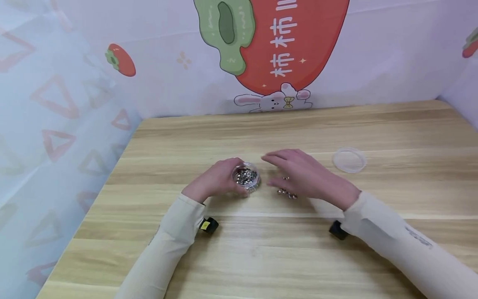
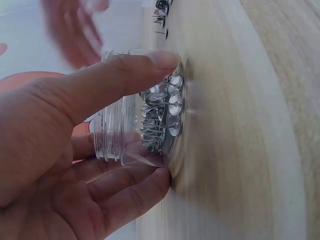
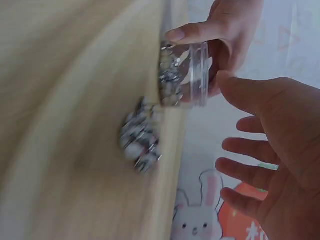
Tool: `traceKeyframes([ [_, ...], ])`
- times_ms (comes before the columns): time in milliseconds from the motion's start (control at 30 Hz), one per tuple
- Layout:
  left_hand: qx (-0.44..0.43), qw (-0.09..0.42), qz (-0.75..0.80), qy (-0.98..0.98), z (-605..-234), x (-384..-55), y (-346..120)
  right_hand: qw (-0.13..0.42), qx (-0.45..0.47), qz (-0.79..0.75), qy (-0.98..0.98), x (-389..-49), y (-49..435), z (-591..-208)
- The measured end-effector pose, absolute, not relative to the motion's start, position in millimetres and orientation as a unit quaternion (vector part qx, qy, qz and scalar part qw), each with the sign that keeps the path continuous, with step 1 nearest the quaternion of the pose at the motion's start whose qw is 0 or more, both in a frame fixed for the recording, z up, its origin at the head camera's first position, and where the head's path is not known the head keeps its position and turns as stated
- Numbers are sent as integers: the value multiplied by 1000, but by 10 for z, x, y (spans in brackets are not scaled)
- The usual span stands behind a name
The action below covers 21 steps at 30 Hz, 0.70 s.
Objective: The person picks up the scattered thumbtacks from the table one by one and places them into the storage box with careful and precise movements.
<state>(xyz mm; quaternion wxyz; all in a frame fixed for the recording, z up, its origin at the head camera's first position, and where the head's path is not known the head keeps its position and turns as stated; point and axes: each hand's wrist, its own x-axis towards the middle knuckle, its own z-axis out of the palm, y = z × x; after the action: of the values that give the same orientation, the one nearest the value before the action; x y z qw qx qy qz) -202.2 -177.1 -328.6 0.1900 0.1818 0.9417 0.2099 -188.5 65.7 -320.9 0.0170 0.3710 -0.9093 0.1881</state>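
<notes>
My left hand holds a clear round plastic jar upright on the table, thumb on one side and fingers on the other. Silver thumbtacks lie inside it, and its mouth is uncovered. To the right of the jar, my right hand hovers with fingers spread and nothing held. Below that hand a small pile of loose thumbtacks lies on the wood, blurred in the right wrist view and partly hidden by the hand in the head view.
A clear round lid lies on the wooden table, to the right of and beyond my right hand. Behind the table's far edge hangs a printed cloth, and another patterned cloth hangs along the left side.
</notes>
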Motion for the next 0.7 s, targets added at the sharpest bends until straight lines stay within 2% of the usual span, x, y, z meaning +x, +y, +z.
traceKeyframes([
  [333,181,186,207,943,-3289,-1999,-1814,67,400,193,-894,-1726,1100,-3365],
  [700,189,185,210,941,-3299,-2015,-1789,52,433,178,-882,-1704,1093,-3505],
])
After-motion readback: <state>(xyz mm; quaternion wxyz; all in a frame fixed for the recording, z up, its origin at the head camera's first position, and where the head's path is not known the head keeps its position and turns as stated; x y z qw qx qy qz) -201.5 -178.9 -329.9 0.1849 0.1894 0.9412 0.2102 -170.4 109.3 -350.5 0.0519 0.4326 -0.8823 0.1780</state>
